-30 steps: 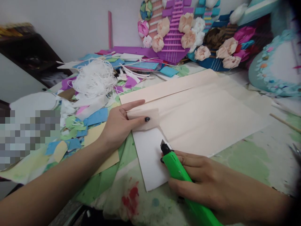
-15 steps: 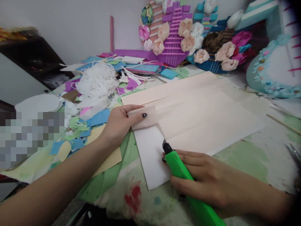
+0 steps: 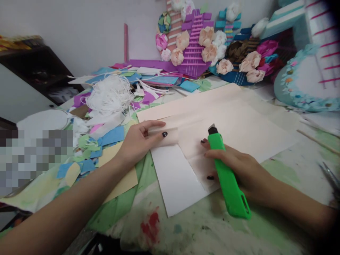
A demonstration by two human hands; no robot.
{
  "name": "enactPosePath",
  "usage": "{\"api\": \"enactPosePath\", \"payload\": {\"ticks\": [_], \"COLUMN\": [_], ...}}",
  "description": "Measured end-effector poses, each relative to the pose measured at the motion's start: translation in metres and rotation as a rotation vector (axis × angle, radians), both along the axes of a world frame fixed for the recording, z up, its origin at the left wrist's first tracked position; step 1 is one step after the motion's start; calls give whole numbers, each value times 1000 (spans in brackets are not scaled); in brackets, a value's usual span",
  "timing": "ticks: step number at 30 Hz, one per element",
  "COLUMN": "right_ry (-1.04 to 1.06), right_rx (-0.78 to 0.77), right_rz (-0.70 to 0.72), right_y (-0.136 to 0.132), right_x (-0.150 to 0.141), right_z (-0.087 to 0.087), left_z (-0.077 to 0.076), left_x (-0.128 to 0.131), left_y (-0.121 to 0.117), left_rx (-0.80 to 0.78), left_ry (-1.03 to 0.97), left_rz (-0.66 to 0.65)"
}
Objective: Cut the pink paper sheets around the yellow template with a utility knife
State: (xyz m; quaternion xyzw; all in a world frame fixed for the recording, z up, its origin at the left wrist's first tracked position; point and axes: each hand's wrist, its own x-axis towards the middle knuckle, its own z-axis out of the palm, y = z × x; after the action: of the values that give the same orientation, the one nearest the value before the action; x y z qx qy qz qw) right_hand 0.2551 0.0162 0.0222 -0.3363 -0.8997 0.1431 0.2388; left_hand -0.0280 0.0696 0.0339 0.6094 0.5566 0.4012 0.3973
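Head view: my right hand (image 3: pixel 239 166) grips a green utility knife (image 3: pixel 227 180), its exposed blade pointing away from me above the peach paper (image 3: pixel 225 106). My left hand (image 3: pixel 140 143) pinches the rolled-back flap (image 3: pixel 172 137) at the paper's left end, thumb on top. The peach paper lies across the white sheet (image 3: pixel 175 177), whose near left corner shows bare on the stained tablecloth (image 3: pixel 191 233). Tangled white string (image 3: pixel 108 94) sits beyond my left hand; scissors (image 3: pixel 329 177) lie at the far right.
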Motion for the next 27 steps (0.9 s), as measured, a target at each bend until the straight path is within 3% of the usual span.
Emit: {"api": "enactPosePath", "payload": {"ticks": [3, 7, 18, 27], "right_ry": [-55, -73, -85, -171], "right_rx": [-106, -157, -143, -236], "right_rz": [-80, -83, -83, -217], "right_y": [12, 21, 22, 34], "right_x": [11, 22, 24, 43], "right_z": [-1, 1, 6, 14], "left_z": [1, 2, -1, 7], "left_x": [1, 3, -1, 19], "left_y": [0, 0, 10, 40], "left_rx": [33, 20, 38, 108], "left_ry": [36, 4, 190, 343], "left_rz": [-27, -61, -198, -240]}}
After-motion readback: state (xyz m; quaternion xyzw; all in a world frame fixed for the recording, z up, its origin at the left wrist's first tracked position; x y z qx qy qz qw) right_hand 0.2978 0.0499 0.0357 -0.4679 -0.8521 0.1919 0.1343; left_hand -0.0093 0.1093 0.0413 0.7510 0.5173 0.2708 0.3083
